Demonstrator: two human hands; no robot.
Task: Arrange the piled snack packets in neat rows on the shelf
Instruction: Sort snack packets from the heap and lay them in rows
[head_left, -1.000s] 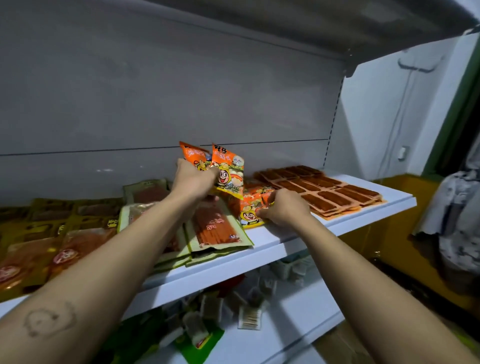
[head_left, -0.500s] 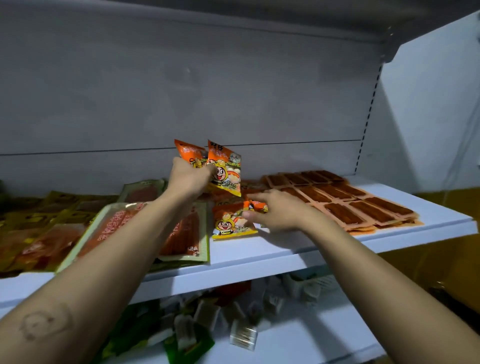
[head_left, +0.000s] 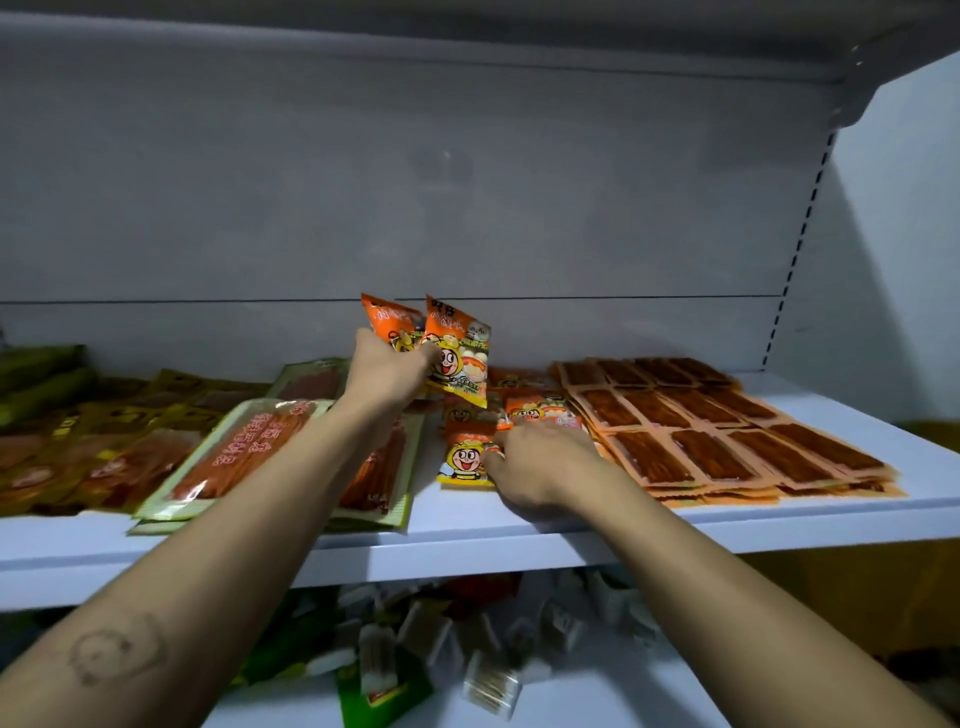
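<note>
the shelf (head_left: 519, 543) is the working surface; its white deck carries every product group lying flat, which keeps the faces readable from the front. the lower shelf (head_left: 597, 691) beneath holds a loose scatter of small pale packets and is not part of the current step. at the right, the brown strip packets (head_left: 717, 441) lie in a stacked grid that reaches the front edge, and this gives a straight boundary for the neighbouring row. at the left, the green-edged long packets (head_left: 244, 452) lie overlapped and angled, beside darker yellow-brown packets (head_left: 104, 452) further left. between these two groups sits the pile of orange snack packets (head_left: 524, 410), overlapping and not yet in rows; this is the task's item, and it occupies the narrow gap at mid-shelf. one front packet (head_left: 465, 460) lies face up near the shelf edge, apparently as the start of a row. the left hand (head_left: 387, 371) grips two orange packets (head_left: 457, 353) upright above the pile, fingers wrapped round their lower edges; judged purpose: to keep them clear of the deck as a supply while the space below is set out. the right hand (head_left: 535, 462) rests palm down with fingers extended, tips touching the right edge of the front packet, holding nothing; judged purpose: to slide and square that packet.
</note>
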